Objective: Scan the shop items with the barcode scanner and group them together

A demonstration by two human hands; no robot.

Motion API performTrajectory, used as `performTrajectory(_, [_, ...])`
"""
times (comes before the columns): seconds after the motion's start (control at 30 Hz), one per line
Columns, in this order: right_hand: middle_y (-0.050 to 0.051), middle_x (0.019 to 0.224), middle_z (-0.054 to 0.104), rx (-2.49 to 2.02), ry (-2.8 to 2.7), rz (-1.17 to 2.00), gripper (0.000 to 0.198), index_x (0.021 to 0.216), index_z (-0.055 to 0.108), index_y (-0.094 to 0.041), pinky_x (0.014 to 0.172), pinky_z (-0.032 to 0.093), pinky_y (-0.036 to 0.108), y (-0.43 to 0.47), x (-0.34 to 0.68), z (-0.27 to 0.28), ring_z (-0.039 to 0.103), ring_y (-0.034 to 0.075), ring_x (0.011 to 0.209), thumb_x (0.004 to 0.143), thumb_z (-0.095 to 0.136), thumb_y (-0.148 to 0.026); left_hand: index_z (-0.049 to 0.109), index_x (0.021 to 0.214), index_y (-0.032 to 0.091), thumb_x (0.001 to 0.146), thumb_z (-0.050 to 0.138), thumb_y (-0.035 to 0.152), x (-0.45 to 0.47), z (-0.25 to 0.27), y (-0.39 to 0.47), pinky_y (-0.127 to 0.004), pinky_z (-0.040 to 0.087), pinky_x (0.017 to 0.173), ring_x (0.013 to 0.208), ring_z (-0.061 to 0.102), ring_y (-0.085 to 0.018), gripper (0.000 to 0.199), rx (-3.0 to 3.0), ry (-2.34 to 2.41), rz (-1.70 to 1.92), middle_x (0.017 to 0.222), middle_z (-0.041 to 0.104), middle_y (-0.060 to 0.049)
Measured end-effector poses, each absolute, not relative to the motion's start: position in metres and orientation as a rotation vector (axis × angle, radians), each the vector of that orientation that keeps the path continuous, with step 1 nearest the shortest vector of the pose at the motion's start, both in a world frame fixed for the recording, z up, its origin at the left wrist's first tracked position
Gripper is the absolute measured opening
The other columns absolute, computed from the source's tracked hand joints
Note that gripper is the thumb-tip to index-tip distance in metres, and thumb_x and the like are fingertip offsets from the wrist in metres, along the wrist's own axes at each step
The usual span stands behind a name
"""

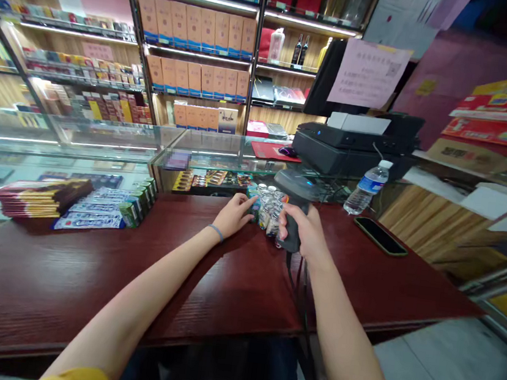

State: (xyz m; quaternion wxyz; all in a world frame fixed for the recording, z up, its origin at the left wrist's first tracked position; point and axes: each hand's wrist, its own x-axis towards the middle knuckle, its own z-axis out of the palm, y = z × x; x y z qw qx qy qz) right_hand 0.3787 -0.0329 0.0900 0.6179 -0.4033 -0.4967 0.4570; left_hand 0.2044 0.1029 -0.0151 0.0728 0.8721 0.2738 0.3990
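Note:
My right hand (301,230) is wrapped round the grip of a black handheld barcode scanner (297,186), its head tilted over a group of small clear jars with silvery lids (270,201). A cable runs down from the grip. To the left of the jars, my left hand (234,215) rests on the counter, fingers and thumb closed against a small blue-green pack (254,205). That pack stands right beside the jars. The scanner and my right fingers hide part of the jars.
On the dark red counter (153,289), stacked brown-and-gold packets (35,197), blue-white packets (94,210) and green boxes (138,203) lie left. A water bottle (368,187), phone (380,236) and black printer-like machine (345,152) are right. Glass cases (213,142) stand behind.

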Motion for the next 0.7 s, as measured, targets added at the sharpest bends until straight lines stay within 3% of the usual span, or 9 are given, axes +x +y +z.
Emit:
performTrajectory(0.13, [-0.008,0.053,0.055,-0.919,-1.134,1.049,0.027,0.095,0.057,-0.021,0.035,0.041,0.022,-0.032,0.379,0.089,0.049,0.010,0.034,0.079,0.071,-0.038,0.045,0.146,0.028,0.088,0.064,0.022,0.211,-0.020,0.104,-0.041,0.050,0.103,0.109,0.053,-0.021,0.062,2.633,0.861,1.206,0.116,0.045,-0.008])
performTrajectory(0.37, [-0.007,0.054,0.056,-0.894,-1.153,1.062,0.020,0.095,0.058,-0.021,0.035,0.040,0.022,-0.034,0.378,0.089,0.049,0.010,0.034,0.082,0.068,-0.034,0.062,0.121,0.020,0.088,0.065,0.021,0.206,-0.015,0.102,-0.036,0.053,0.095,0.105,0.056,-0.019,0.033,2.539,0.772,1.327,0.114,0.050,-0.009])
performTrajectory(0.53, [-0.007,0.055,0.056,-0.909,-1.159,1.080,0.020,0.095,0.060,-0.021,0.035,0.039,0.022,-0.034,0.378,0.087,0.049,0.010,0.035,0.083,0.068,-0.034,0.059,0.110,0.017,0.088,0.063,0.017,0.194,0.002,0.096,-0.032,0.055,0.085,0.087,0.060,-0.015,0.022,2.527,0.753,1.174,0.105,0.060,-0.006])
performTrajectory(0.7, [-0.006,0.055,0.056,-0.928,-1.169,1.098,0.020,0.092,0.060,-0.021,0.036,0.040,0.023,-0.037,0.370,0.087,0.049,0.010,0.036,0.082,0.070,-0.035,0.058,0.106,0.019,0.085,0.068,0.021,0.141,0.028,0.078,-0.029,0.056,0.080,0.090,0.063,-0.016,0.023,2.413,0.910,1.243,0.103,0.063,-0.005])
